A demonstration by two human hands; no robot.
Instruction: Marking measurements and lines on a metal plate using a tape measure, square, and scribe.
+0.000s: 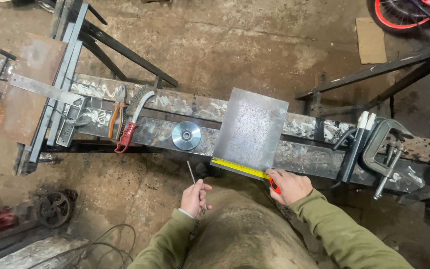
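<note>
Hands grip scriber [191, 174] at left [195, 197] and tape measure [240, 168] at right [290, 186]; tape could slip off steel plate [251, 128], skewing the reading.

The flat plate [251, 128] is gray metal, dull and speckled. The long bench [185, 122] is rough, scratched metal with white marks. The round disc [186, 135] is shiny metal. The tape [240, 168] is smooth and yellow. The wire brush [134, 119] has a red plastic handle. The sleeves [324, 219] are soft green cloth.
</note>
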